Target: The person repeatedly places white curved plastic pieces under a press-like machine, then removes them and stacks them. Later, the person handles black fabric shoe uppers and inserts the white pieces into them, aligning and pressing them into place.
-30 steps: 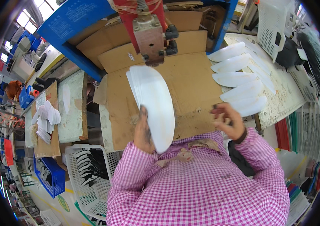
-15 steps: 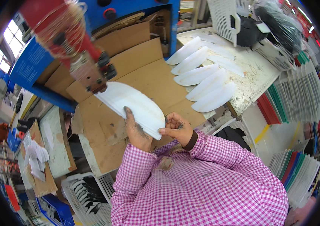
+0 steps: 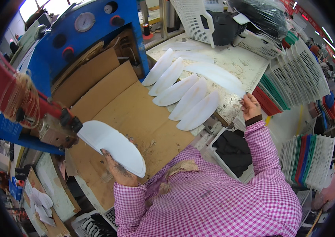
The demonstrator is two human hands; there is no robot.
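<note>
My left hand (image 3: 118,170) grips a stack of thin white half-oval sheets (image 3: 114,146), thumb on top, above the cardboard-covered surface. The stack's far end is close to the metal head (image 3: 57,128) of a red machine arm. Out to the right, my right hand (image 3: 250,106) pinches the near end of a long white curved sheet (image 3: 218,77), which stretches over the white worktable. Whether that sheet lies flat or hangs just above the table I cannot tell. Several white leaf-shaped pieces (image 3: 199,110) lie fanned in a row at the table's left edge.
A blue machine frame (image 3: 92,31) with a gauge stands at the back left. White plastic baskets (image 3: 191,23) with dark pieces sit at the table's back. Stacked crates (image 3: 301,75) stand on the right. Below the table edge is a bin of black pieces (image 3: 232,148).
My right hand has left the stack and reached far right, where it now holds a white sheet's end. My left hand keeps the stack. The view has shifted rightward.
</note>
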